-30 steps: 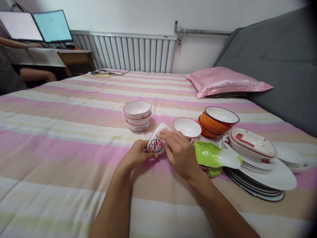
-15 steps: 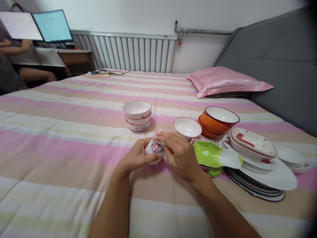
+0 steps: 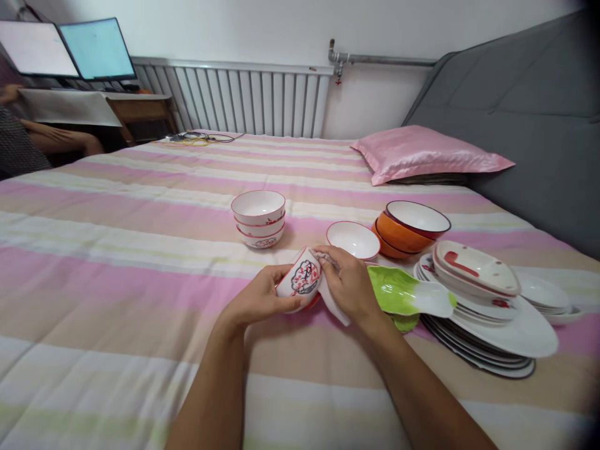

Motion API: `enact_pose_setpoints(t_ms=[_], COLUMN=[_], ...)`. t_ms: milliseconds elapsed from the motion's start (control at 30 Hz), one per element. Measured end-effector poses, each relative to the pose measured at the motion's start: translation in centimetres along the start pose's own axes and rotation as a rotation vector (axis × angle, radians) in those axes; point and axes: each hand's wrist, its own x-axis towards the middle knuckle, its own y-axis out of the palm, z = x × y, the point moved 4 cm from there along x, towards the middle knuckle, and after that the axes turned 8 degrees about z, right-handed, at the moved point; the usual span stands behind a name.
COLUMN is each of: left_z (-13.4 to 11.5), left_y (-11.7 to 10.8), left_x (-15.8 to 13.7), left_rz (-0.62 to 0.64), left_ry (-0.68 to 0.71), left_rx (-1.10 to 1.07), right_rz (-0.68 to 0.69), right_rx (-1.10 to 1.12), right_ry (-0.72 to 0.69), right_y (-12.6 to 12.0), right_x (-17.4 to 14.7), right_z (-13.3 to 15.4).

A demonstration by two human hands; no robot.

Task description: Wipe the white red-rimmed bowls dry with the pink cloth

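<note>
My left hand (image 3: 262, 292) grips a white bowl (image 3: 304, 279) with a red rim and a red-and-black tree print, tilted on its side. Pinched in my right hand (image 3: 349, 281) is a white cloth (image 3: 334, 303), pressed against the bowl's right side; one end hangs down. Behind my hands stands a stack of several matching bowls (image 3: 259, 219). A single red-rimmed bowl (image 3: 353, 239) sits just beyond my right hand. Close by on the right lies a green leaf-shaped dish (image 3: 398, 292).
Orange bowls (image 3: 403, 235) stand behind stacked plates (image 3: 525, 331) topped by an oval dish (image 3: 478, 265). Small white dishes (image 3: 544, 294) are farther right. A striped sheet (image 3: 140, 300) covers the bed; a pink pillow (image 3: 426, 155) and cables (image 3: 201, 136) lie farther back. A person (image 3: 47, 137) sits far left.
My right hand and the cloth have moved off the bowl's printed face to its right side, so more of the print shows. The other person's arm has drawn back left.
</note>
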Motion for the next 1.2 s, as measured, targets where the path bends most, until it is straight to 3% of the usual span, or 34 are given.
enact_pose_setpoints(t_ms=[333,567,700,1000,1200], left_z=[0.4,0.1,0.3,0.3,0.5], left_y=[-0.6,-0.9,-1.0,-0.9,-1.5], left_x=[0.0,0.1,0.1,0.1,0.2], left_rz=[-0.044,-0.14,-0.168,-0.129,-0.249], left_ry=[0.029,0.126,0.108,0.007,-0.112], left_rx=[-0.01,0.007,0.019,0.097,0.178], right_rz=[0.032,0.115,0.133,0.049,-0.047], right_rx=[-0.158,-0.266,-0.269,-0.19,-0.073], right_ry=[-0.299,-0.437,-0.513,-0.398,-0.307], right_y=[0.0,0.7,1.5,0.4,-0.2], right_x=[-0.8,-1.7,-2.1,-1.1,-0.3], right_z=[2.9,5.2,6.1,3.9,1.8])
